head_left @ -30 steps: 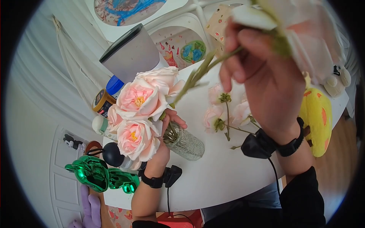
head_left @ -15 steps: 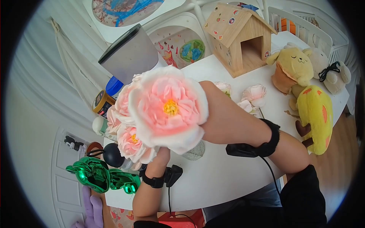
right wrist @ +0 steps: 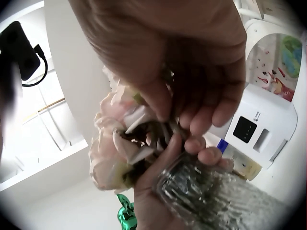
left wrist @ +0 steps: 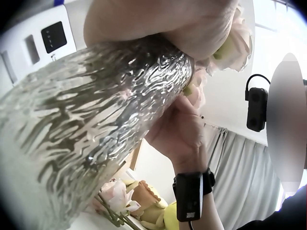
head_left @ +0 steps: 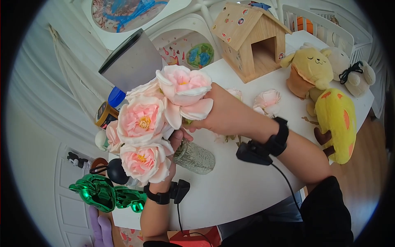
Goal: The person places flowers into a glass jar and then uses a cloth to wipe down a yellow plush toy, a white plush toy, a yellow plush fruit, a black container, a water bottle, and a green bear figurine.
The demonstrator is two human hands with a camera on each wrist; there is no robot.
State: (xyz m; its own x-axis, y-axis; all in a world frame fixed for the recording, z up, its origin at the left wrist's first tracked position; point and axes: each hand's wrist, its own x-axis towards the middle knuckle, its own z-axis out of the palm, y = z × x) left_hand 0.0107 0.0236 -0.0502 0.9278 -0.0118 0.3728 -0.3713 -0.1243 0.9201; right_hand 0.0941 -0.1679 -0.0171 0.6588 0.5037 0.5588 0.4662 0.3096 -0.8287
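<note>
Several pale pink roses [head_left: 144, 119] bunch over the mouth of a textured glass vase [head_left: 195, 158], their stems running into it. My left hand [head_left: 176, 142] is at the vase mouth, its thumb and fingers [right wrist: 194, 145] curled round the stems, palm against the glass. Close above it, my right hand [head_left: 220, 111] pinches the stem of a rose [head_left: 185, 88] that sits at the top right of the bunch. Its fingertips are hidden by petals in the head view; the right wrist view shows thumb and fingers together over the vase mouth.
Loose roses [head_left: 266, 103] lie on the white table [head_left: 247, 185] beyond my right forearm. Plush toys [head_left: 335, 123] and a wooden house [head_left: 255, 49] stand at the right and back. On the left are a green shiny figure [head_left: 98, 193], a black ball [head_left: 118, 171] and jars [head_left: 105, 113].
My right hand has come from high on the right to the vase mouth, bringing a rose from near the camera down to the bunch. My left hand stays at the vase.
</note>
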